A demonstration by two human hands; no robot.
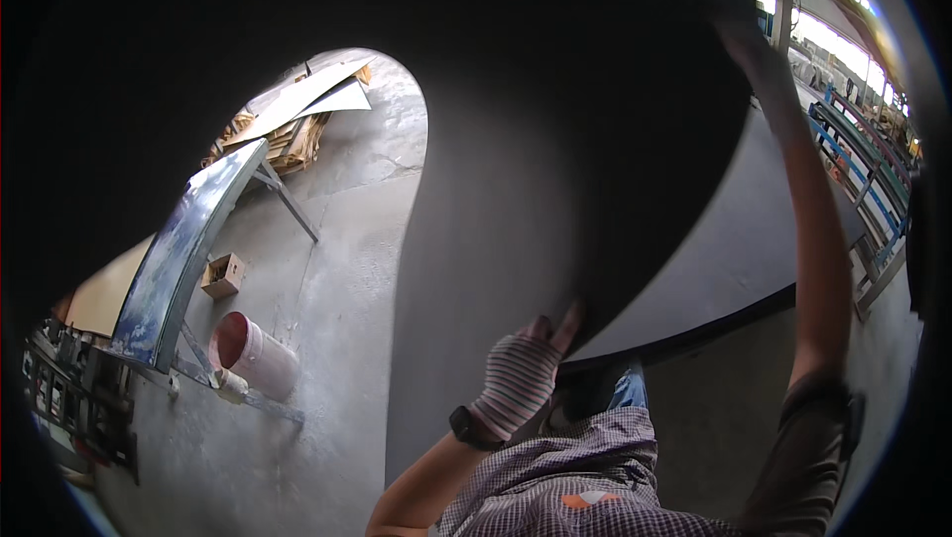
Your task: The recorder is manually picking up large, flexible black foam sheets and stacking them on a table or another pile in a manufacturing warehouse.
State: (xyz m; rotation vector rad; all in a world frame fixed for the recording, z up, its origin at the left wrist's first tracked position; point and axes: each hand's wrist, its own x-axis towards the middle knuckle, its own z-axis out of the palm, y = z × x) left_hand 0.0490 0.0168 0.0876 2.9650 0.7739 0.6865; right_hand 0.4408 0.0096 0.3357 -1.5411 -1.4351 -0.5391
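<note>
A large, smooth dark grey sheet (486, 210) is raised close in front of me. Its upper part is lost in black shadow. My left hand (521, 378), in a striped glove with bare fingertips and a dark watch at the wrist, is closed on the sheet's lower edge. High on the right, my right hand (752, 46) grips the sheet's side edge at the end of a raised arm; its fingers are mostly hidden in the dark. Below the sheet shows a pale grey flat surface (709, 249) with a dark rim.
To the left, a long panel with a blotchy blue-white top (188, 239) rests on a metal stand. Near it on the concrete floor (337, 279) are a pinkish bucket (268, 358) and small box (224, 275). White sheets (297, 101) lie behind; racks (863, 160) stand right.
</note>
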